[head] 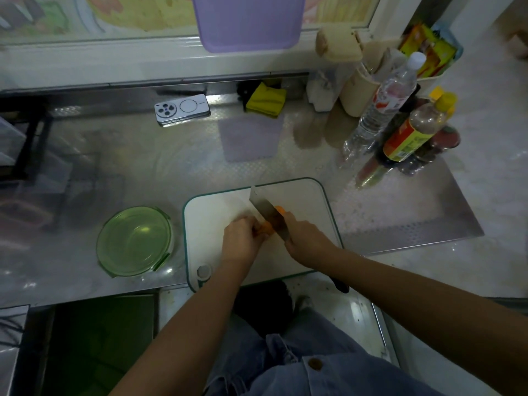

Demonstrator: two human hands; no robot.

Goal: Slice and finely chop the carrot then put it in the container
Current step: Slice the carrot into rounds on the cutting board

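Denim lap (300, 361) at the bottom edge, with both forearms reaching over it to the steel counter (143, 161).

Surroundings, left to right:
- Round green container (134, 241), just left of the white board (211, 212).
- Phone (183, 110) and yellow cloth (265, 100) by the back rail.
- Purple panel (248, 21) at the window ledge.
- Bottles (383, 104) clustered far right.

Left hand (243, 238): knuckles up, fingers curled down onto the carrot (268, 227), holding it against the board. Fingertips are hidden.

Right hand (304, 235): fist wrapped round the handle of the knife (264, 205), so the handle itself is covered. Blade runs away and to the left, edge down.

Carrot lies mid-board under the blade. Orange shows on both sides of the blade: the larger part against the left fingers, a smaller bit just beyond the right knuckles. Whether it is cut through: cannot tell. Container sits near the carrot, not touching it.
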